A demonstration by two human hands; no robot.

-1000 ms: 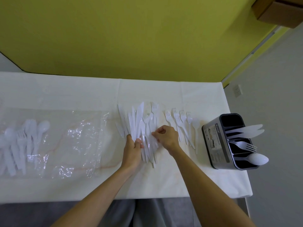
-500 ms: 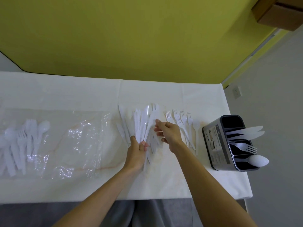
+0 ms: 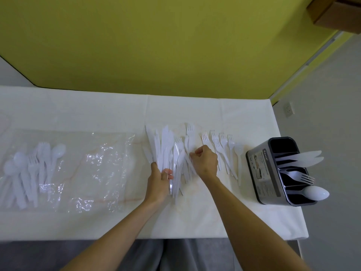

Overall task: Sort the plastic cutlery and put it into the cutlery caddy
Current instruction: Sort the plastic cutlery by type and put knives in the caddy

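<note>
- Head view: left hand (image 3: 159,182) grips a fanned bunch of knives (image 3: 164,145) by the handles.
- Right hand (image 3: 205,161), fingers curled, pinches a cutlery piece (image 3: 190,165) beside it.

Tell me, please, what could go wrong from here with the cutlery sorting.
The left hand holds a fanned bundle of knives; some could slip into the mixed pile. The right hand pinches a piece there and may drag neighbours. The caddy stands near the table's right edge; a knock might tip it off.
</note>
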